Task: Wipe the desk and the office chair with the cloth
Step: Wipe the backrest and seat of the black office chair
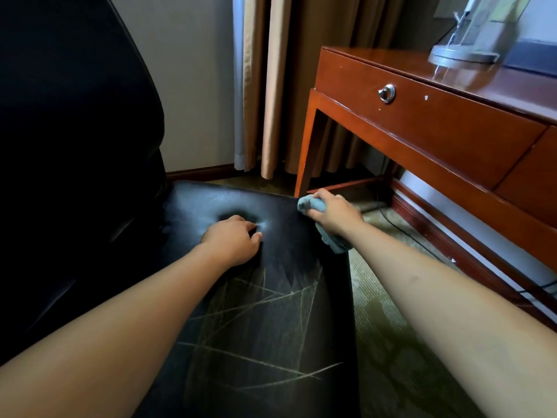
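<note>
A black leather office chair [271,327] fills the left and middle, its seat creased with pale scratch lines and its tall backrest dark at the left. My right hand [334,214] is closed on a crumpled blue cloth [310,205] and presses it on the seat's far right edge. My left hand [232,241] rests on the middle of the seat with fingers curled, next to a dimple in the cushion. The reddish wooden desk [422,125] stands at the right.
The desk has a drawer with a metal knob [387,93] and a lamp base [464,54] on top. Beige curtains [271,86] hang behind. Patterned carpet [391,342] lies between chair and desk, with a black cable [416,236] along the baseboard.
</note>
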The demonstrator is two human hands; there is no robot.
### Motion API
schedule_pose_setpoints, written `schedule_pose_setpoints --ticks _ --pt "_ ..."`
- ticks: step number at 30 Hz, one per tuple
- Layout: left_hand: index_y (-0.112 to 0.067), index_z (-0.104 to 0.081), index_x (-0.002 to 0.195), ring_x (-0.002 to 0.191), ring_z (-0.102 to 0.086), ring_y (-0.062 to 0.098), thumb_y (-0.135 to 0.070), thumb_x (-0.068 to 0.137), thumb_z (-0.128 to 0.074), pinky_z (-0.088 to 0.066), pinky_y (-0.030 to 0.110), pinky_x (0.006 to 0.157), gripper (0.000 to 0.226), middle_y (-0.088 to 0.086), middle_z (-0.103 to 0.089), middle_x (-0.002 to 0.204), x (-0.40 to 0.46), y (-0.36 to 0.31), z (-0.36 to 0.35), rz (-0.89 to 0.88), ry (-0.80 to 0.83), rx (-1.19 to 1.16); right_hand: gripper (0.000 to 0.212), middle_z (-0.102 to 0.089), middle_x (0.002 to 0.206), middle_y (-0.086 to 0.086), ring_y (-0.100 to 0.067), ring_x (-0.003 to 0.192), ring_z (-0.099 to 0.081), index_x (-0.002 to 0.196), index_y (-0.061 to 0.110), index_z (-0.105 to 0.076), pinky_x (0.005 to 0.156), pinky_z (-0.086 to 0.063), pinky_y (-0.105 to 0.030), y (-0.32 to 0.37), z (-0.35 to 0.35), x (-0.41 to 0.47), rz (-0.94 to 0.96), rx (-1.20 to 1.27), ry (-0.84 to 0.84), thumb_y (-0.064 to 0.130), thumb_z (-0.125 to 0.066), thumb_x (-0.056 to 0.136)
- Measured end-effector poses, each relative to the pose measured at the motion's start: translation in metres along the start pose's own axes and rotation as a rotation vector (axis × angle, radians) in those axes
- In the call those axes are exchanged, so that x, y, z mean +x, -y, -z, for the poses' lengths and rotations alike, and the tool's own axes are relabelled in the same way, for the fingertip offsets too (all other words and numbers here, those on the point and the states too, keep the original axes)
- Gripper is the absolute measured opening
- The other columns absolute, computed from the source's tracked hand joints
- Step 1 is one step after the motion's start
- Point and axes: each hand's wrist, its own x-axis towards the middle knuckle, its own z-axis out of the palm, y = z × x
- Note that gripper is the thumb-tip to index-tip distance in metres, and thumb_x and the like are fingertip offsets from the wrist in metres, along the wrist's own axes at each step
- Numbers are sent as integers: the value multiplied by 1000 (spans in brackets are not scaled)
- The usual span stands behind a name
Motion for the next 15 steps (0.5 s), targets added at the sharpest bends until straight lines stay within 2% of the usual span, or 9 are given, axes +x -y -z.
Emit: schedule_pose_setpoints --ticks 5,9,13,15 --pt "-29 -44 150 136 -45 23 -54 102 -33 -45 43 105 55 -2 -37 158 1 -1 -3 8 -1 4 38 -57 126 -10 -37 120 -56 125 35 -51 100 -41 -46 22 -6 46 -38 -92 -7 49 -57 91" --pt "-29 -43 150 141 -40 22 -53 102 -31 -39 42 109 55 -3 -37 158 5 0 -6 -7 9 57 35 -61 121 -7 -35 118 -58 123 38 -55 97 -39 -44 49 -18 65 91 -122 1 51 -56 91" --pt "-27 -51 143 134 -47 27 -52 101 -30 -44 43 104 53 2 -46 150 9 1 -10 5 7 87 37 -64 119 -4 -31 116 -60 120 40 -58 96 -40 -43 84 -26 72 227 -134 57 62 -56 90" --pt "-27 -54 140 131 -50 29 -51 101 -29 -45 46 102 52 4 -48 147 12 1 -10 13 26 95 39 -63 120 -5 -31 117 -59 123 39 -58 99 -40 -44 94 -28 72 266 -148 73 60 -58 90"
